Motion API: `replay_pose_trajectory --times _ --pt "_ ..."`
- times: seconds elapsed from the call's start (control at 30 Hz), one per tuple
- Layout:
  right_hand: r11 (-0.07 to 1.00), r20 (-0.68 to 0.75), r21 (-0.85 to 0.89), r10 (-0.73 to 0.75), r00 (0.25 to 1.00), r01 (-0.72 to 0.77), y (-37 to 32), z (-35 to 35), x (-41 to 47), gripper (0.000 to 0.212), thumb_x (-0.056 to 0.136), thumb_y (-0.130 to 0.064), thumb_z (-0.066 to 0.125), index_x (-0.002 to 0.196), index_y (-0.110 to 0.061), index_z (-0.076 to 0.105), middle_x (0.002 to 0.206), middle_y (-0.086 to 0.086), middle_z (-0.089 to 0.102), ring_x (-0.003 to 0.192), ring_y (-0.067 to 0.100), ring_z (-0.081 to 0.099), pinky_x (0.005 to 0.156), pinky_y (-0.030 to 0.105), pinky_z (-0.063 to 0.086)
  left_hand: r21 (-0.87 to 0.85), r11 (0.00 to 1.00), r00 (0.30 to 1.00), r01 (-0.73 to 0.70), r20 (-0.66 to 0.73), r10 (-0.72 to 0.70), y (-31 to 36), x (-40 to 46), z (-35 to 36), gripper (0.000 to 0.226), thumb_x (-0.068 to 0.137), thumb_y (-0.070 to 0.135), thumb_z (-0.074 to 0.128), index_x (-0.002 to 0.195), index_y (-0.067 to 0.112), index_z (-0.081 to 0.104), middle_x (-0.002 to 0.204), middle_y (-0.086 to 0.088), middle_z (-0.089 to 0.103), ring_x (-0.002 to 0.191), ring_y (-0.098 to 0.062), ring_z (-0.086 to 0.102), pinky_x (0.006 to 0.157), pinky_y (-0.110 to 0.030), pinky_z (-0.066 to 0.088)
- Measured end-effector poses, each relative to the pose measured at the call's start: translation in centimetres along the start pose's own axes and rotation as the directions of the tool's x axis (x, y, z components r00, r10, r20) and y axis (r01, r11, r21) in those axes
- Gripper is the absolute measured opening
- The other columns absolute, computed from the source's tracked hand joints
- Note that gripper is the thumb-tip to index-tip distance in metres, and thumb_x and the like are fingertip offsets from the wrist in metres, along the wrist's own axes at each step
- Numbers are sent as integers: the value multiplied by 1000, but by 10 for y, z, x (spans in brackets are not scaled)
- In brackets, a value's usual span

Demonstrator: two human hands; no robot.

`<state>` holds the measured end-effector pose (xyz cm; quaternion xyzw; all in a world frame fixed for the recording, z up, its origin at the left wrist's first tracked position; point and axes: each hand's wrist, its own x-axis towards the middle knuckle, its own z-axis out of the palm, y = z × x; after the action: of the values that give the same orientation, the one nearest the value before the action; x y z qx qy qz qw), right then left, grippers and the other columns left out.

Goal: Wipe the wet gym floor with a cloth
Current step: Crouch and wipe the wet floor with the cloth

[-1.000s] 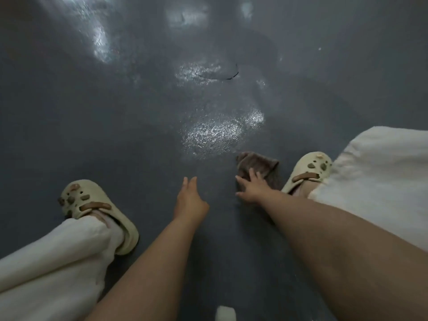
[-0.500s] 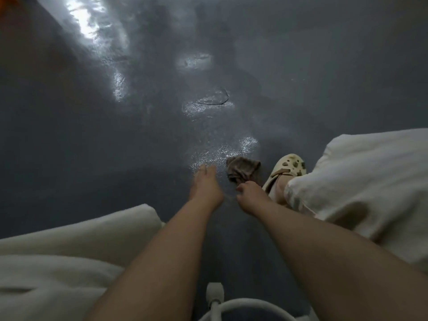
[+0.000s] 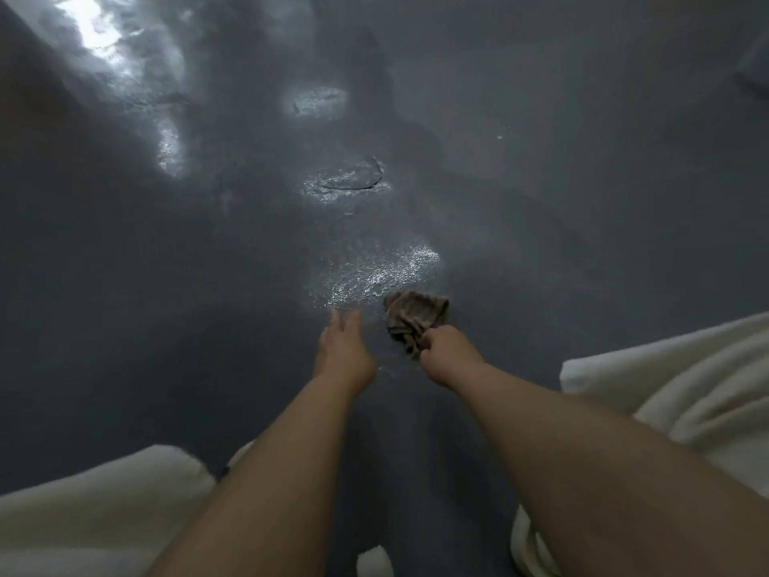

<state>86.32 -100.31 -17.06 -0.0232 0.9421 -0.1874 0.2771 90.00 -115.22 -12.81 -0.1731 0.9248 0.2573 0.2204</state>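
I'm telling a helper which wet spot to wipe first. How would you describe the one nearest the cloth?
Start at the dark grey floor ahead of the two outstretched arms. The right hand grips a crumpled brown cloth. The nearest wet patch glistens just beyond it, speckled, lacking the dark curved line of the next patch.

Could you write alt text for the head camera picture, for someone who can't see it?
A person's right hand grips a crumpled brown cloth on a dark grey floor, beside a glistening wet patch. The left hand reaches forward, fingers straight.
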Motion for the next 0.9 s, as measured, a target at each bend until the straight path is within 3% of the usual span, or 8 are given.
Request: replay_pose_trajectory --times 0.27,0.5,0.67,0.9 --pt "998 -10 30 63 998 -63 16 14 55 37 90 -16 45 124 -6 55 130 16 44 125 32 39 101 34 35 109 993 988 -38 154 21 7 58 46 74 91 16 54 151 22 11 159 -9 -3 145 -29 9 115 -34 19" --pt "997 -125 55 67 990 -60 9 35 101 49 96 -17 42 142 -5 32 156 14 10 144 29 10 115 33 13 188 982 985 11 168 -44 -10 96 65 78 90 14 55 151 24 8 158 -9 -11 146 -29 4 113 -37 21" --pt "997 -95 -74 21 995 -28 -4 59 128 64 100 -41 31 152 -13 6 158 14 -12 143 40 -12 116 45 -6 270 961 977 63 178 -114 -19 108 77 104 81 35 71 151 28 -6 155 -14 -22 145 -34 -5 115 -43 16" --pt "989 -153 -145 13 988 -36 7 81 133 78 93 -61 28 152 -19 -2 157 12 -15 141 39 -20 113 49 -14 347 937 961 34 246 -126 -22 115 96 114 76 45 73 149 28 -13 155 -14 -22 145 -35 -10 117 -49 14"
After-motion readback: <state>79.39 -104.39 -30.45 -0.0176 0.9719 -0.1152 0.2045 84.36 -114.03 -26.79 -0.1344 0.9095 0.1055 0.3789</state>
